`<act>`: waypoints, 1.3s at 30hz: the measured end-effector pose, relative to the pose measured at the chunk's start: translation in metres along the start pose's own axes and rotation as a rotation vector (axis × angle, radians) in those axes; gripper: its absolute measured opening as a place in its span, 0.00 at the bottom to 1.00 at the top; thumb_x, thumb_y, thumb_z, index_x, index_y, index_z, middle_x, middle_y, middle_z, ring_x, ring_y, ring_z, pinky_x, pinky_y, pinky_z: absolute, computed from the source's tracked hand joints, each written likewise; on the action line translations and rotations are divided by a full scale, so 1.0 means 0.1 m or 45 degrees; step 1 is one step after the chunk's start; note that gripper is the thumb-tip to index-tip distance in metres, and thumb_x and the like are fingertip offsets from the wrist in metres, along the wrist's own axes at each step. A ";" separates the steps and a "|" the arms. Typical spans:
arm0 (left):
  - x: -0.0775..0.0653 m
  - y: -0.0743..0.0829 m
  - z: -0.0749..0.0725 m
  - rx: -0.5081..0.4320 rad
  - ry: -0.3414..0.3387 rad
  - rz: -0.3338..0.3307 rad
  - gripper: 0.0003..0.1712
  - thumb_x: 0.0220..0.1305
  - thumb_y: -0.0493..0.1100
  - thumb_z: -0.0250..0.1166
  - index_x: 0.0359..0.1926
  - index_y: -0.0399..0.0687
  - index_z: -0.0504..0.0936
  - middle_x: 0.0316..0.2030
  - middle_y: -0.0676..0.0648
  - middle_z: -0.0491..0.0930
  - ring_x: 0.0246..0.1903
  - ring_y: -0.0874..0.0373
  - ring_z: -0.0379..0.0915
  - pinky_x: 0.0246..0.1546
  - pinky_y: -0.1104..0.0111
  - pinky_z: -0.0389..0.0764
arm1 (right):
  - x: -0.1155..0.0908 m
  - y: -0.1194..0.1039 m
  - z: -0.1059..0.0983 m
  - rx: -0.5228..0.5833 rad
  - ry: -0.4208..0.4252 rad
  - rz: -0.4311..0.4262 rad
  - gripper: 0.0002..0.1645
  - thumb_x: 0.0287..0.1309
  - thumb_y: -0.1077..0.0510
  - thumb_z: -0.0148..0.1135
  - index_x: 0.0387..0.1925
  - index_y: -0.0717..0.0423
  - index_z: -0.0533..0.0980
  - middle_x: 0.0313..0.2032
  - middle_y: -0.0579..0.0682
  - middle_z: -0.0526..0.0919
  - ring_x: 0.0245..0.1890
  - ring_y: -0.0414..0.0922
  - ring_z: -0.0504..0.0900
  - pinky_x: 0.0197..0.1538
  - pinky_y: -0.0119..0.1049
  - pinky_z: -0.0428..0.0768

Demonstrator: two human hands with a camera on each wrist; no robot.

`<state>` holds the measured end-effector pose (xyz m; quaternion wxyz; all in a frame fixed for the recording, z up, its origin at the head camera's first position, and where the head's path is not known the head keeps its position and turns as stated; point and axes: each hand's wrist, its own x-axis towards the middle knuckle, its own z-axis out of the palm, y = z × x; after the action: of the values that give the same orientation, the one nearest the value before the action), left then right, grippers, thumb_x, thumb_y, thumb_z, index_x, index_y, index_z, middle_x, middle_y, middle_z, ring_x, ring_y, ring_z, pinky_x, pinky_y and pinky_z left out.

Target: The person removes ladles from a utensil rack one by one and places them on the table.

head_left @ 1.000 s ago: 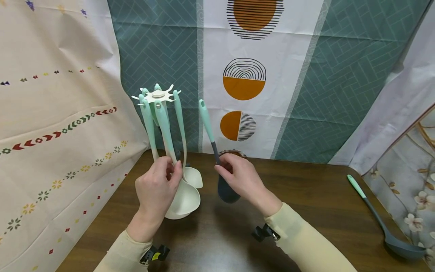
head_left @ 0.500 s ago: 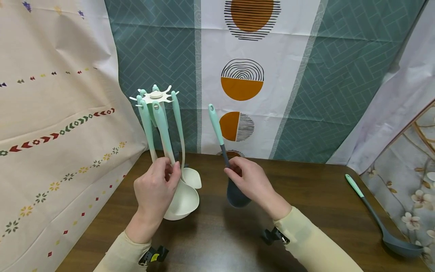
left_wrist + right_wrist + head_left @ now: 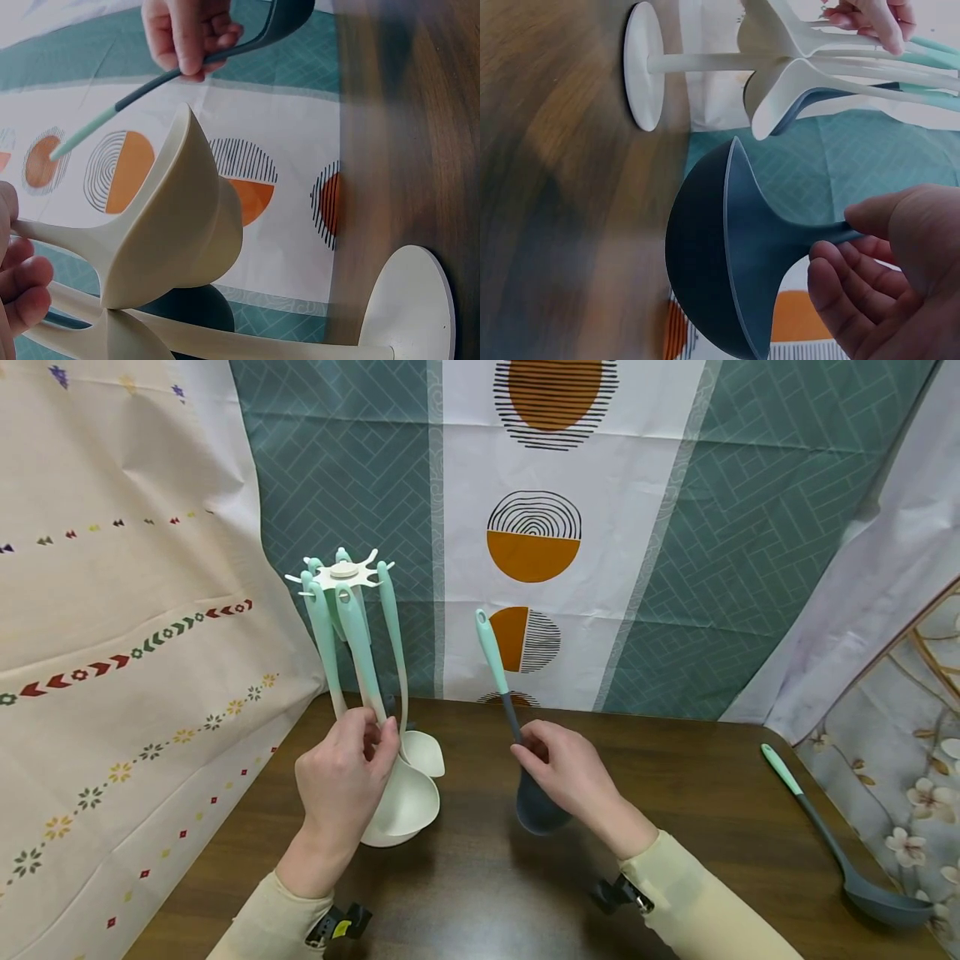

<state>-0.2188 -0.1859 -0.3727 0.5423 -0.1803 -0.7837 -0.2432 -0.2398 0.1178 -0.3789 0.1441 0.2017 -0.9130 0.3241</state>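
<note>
A dark brown wooden table (image 3: 465, 893) fills the lower part of the head view, backed by a hanging cloth (image 3: 787, 543) with teal panels and a white strip printed with orange half-circles; a cream patterned cloth (image 3: 112, 577) hangs on the left and a floral cloth (image 3: 915, 802) on the right. The dark ladle (image 3: 542, 806) is held up over the table, tilted, its bowl below the right hand (image 3: 573, 768) and its mint handle end rising above it; thumb and fingers pinch the dark stem just above the bowl. Well to the left, the left hand (image 3: 341, 785) pinches the stem of a cream ladle (image 3: 408, 797), one of several utensils with mint handles hung around a white rack (image 3: 343, 571). A second dark ladle (image 3: 885, 897) lies near the table's right edge, seen only in the head view. The right wrist view shows what the head view hides: the rack's round base (image 3: 643, 67) standing on the wood, and a dark utensil (image 3: 799, 109) among the pale ones. It also gives the held bowl side-on, deep and round, while the left wrist view takes in its handle right to the mint tip
</note>
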 end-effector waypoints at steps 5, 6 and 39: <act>0.00 0.00 0.00 0.000 -0.006 -0.002 0.10 0.72 0.42 0.69 0.40 0.37 0.81 0.27 0.43 0.85 0.19 0.51 0.81 0.13 0.57 0.75 | -0.05 0.10 0.00 -0.017 -0.006 0.017 0.05 0.71 0.55 0.75 0.43 0.49 0.85 0.31 0.37 0.83 0.30 0.40 0.78 0.39 0.42 0.81; 0.00 -0.01 0.00 0.000 -0.004 -0.002 0.10 0.72 0.42 0.69 0.40 0.37 0.81 0.27 0.43 0.85 0.19 0.51 0.81 0.13 0.57 0.75 | -0.06 0.12 0.00 -0.019 -0.007 0.020 0.05 0.71 0.55 0.75 0.43 0.49 0.85 0.32 0.37 0.83 0.31 0.40 0.78 0.40 0.42 0.81; -0.01 -0.01 0.02 0.007 0.010 0.004 0.11 0.72 0.42 0.68 0.39 0.37 0.81 0.26 0.44 0.84 0.18 0.51 0.80 0.13 0.58 0.73 | -0.40 0.67 -0.02 -0.127 -0.037 0.190 0.04 0.71 0.57 0.75 0.43 0.51 0.86 0.32 0.39 0.85 0.30 0.38 0.80 0.39 0.43 0.81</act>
<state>-0.2204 -0.1854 -0.3744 0.5464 -0.1792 -0.7818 -0.2410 -0.2353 0.1780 -0.4290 0.1162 0.1301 -0.9425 0.2851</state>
